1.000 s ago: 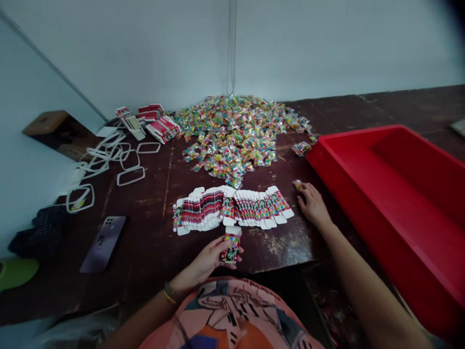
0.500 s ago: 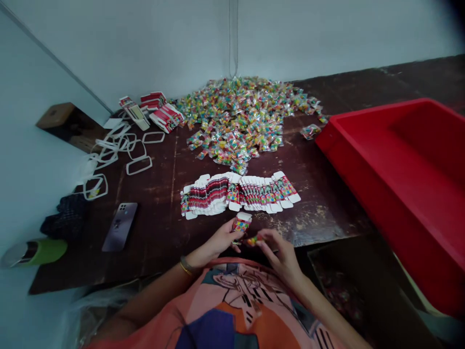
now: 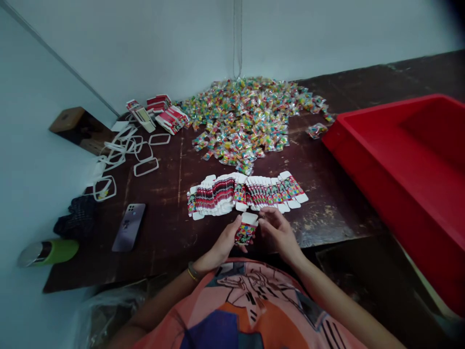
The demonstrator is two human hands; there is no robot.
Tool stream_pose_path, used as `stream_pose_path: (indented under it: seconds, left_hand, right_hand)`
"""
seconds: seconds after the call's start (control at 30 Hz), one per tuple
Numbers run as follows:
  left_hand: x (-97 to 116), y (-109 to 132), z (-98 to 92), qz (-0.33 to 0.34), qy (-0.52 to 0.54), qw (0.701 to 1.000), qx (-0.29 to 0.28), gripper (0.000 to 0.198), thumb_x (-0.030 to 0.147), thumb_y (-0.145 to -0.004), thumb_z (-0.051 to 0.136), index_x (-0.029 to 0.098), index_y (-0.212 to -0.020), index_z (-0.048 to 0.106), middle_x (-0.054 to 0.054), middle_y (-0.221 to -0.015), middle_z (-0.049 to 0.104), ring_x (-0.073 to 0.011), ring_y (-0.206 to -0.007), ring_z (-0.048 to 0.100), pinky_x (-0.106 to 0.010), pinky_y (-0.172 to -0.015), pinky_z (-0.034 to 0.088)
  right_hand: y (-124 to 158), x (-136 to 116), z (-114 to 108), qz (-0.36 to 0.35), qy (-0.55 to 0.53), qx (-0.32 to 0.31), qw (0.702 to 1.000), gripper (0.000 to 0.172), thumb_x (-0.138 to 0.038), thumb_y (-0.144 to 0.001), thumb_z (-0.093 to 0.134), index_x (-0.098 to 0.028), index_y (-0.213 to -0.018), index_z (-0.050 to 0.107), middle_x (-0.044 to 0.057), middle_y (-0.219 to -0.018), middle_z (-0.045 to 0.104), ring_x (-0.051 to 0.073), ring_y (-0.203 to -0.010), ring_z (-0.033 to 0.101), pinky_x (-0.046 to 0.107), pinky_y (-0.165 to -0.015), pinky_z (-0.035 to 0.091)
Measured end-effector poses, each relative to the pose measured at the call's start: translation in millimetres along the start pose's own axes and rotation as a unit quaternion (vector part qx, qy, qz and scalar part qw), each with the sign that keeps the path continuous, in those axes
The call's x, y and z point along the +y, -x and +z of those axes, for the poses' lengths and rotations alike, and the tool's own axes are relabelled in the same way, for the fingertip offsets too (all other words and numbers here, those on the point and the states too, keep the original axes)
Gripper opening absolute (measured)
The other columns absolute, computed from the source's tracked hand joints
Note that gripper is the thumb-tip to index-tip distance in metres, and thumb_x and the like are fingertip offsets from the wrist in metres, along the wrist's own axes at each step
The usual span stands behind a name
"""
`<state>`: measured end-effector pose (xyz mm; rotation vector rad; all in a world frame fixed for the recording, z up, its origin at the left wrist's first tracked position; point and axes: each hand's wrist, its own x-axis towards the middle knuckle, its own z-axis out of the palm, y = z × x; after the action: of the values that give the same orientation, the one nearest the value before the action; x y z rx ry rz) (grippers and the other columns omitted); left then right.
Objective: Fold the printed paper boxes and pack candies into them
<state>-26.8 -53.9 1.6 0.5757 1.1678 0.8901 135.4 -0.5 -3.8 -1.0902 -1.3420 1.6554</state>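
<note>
A person's left hand (image 3: 227, 242) holds a small printed box (image 3: 245, 235) near the front edge of a dark bench (image 3: 160, 189), its grip pinching the box between thumb and fingers. The right hand (image 3: 278, 230), fingers curled, is now raised beside the box's white flap; half a second earlier it was lower, holding a colourful packet, and a second ago it reached out near the red tray (image 3: 381, 194). Whether that hand's grip pinches anything now, one cannot tell. The box shows more of its printed face than half a second before. Just beyond it, the row of flat cartons (image 3: 214, 196) and the heap of sweet packets (image 3: 247, 111) lie unchanged.
</note>
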Motion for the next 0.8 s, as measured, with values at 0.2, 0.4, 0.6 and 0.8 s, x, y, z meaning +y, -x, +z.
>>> stream_pose_path:
  seconds: [0.2, 0.4, 0.6, 0.8]
  left_hand:
    - [3, -7, -0.3, 0.043, -0.07, 0.996, -0.04, 0.037, 0.041, -0.077, 0.059, 0.014, -0.101, 0.064, -0.005, -0.083, 0.062, -0.0147, -0.071, 0.056, -0.018, -0.05, 0.047]
    - [14, -14, 2.0, 0.038, -0.041, 0.998, -0.025, 0.037, 0.037, -0.08, 0.05, 0.013, -0.105, 0.063, -0.007, -0.086, 0.062, -0.0176, -0.077, 0.057, -0.022, -0.053, 0.049]
    - [10, -13, -3.2, 0.049, -0.005, 0.994, -0.096, 0.046, 0.037, -0.08, 0.061, 0.018, -0.121, 0.058, -0.006, -0.097, 0.06, -0.0163, -0.081, 0.055, -0.025, -0.062, 0.051]
    - [-11, -12, 2.1, -0.012, 0.045, 0.995, -0.09, 0.048, 0.044, -0.083, 0.058, 0.018, -0.124, 0.054, -0.008, -0.098, 0.06, -0.0185, -0.083, 0.058, -0.026, -0.058, 0.051]
  right_hand:
    - [-4, -6, -7, 0.1, -0.059, -0.132, 0.984, 0.021, -0.031, -0.077, 0.065, -0.02, -0.095, 0.065, 0.001, -0.081, 0.063, 0.011, -0.059, 0.058, 0.024, -0.055, 0.051]
    - [-18, -35, -18, -0.124, 0.174, -0.197, 0.957, 0.026, -0.029, -0.09, 0.053, -0.024, -0.109, 0.069, 0.008, -0.112, 0.065, 0.02, -0.101, 0.061, 0.036, -0.091, 0.048]
    - [-28, -36, -20, -0.102, 0.177, -0.176, 0.963, 0.024, -0.034, -0.088, 0.057, -0.026, -0.105, 0.071, 0.006, -0.1, 0.071, 0.02, -0.09, 0.066, 0.036, -0.083, 0.052]
    - [-2, -11, -29, -0.155, 0.209, -0.126, 0.957, 0.029, -0.029, -0.091, 0.053, -0.032, -0.118, 0.064, 0.005, -0.109, 0.069, 0.02, -0.098, 0.061, 0.037, -0.085, 0.051]
